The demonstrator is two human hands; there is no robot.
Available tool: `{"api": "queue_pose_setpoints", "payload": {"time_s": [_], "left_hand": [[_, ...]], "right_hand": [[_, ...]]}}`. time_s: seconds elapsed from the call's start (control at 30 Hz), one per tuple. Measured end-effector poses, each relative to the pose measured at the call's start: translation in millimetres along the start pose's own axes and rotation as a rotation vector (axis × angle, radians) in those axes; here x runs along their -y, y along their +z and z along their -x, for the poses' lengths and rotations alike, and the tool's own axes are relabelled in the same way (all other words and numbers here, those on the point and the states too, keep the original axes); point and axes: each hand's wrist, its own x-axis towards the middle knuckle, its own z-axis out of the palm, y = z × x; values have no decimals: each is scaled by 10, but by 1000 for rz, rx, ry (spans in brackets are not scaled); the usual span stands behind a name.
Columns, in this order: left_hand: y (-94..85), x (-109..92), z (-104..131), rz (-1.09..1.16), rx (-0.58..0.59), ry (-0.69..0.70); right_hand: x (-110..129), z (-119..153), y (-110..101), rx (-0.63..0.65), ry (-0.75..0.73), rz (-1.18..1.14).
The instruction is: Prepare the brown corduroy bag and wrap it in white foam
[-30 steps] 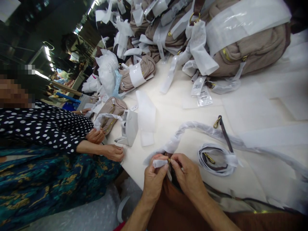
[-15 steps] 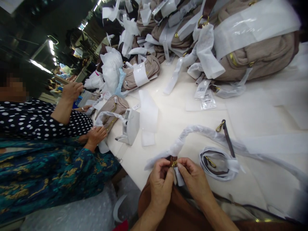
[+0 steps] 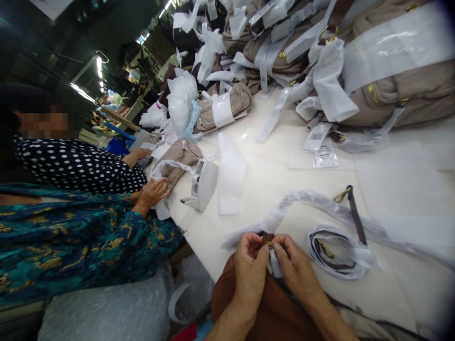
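Observation:
My left hand [image 3: 250, 267] and my right hand [image 3: 296, 267] meet at the top of a brown bag [image 3: 277, 308] at the table's near edge. Thumb and fingers of both pinch a small gold metal clasp [image 3: 269, 244] with a brown leather tab above it. A white-wrapped piece [image 3: 275, 265] hangs just under the clasp, between my thumbs. Fingertips partly cover the clasp. Beyond my hands lies a long strap [image 3: 302, 196] in white wrapping. To the right rest a coiled wrapped strap [image 3: 314, 258] and a dark strap end [image 3: 356, 215] with a gold hook [image 3: 341, 194].
Wrapped beige bags [image 3: 398, 94] crowd the far side, with barcode tags [image 3: 322, 142] near them. A grey tape dispenser [image 3: 204, 184] and white paper sheet [image 3: 231, 170] stand left of centre. A co-worker's hand [image 3: 152, 192] touches another beige bag [image 3: 181, 156]. Bubble wrap [image 3: 106, 303] lies below left.
The view has shifted, so the table scene sits further right. One co-worker's raised hand has come down toward the table. Both my hands keep their pinch at the clasp.

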Motion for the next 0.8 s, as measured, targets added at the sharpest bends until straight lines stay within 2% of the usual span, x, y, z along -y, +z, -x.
{"api": "queue_pose_setpoints", "payload": {"time_s": [0.1, 0.33, 0.5, 0.57, 0.7, 0.8], "left_hand": [[4, -1, -14, 101, 8, -39], [-24, -32, 17, 144, 45, -79], [-47, -55, 50, 154, 53, -86], [-57, -58, 55, 148, 58, -87], [-69, -56, 65, 138, 53, -60], [-74, -45, 76, 117, 48, -45]], "right_hand": [[-30, 11, 5, -45, 4, 35], [-49, 135, 56, -219, 107, 11], [3, 176, 46, -197, 121, 42], [2, 181, 36, -203, 22, 154], [-49, 190, 8, -215, -317, 438], [-71, 198, -22, -185, -398, 482]]}}
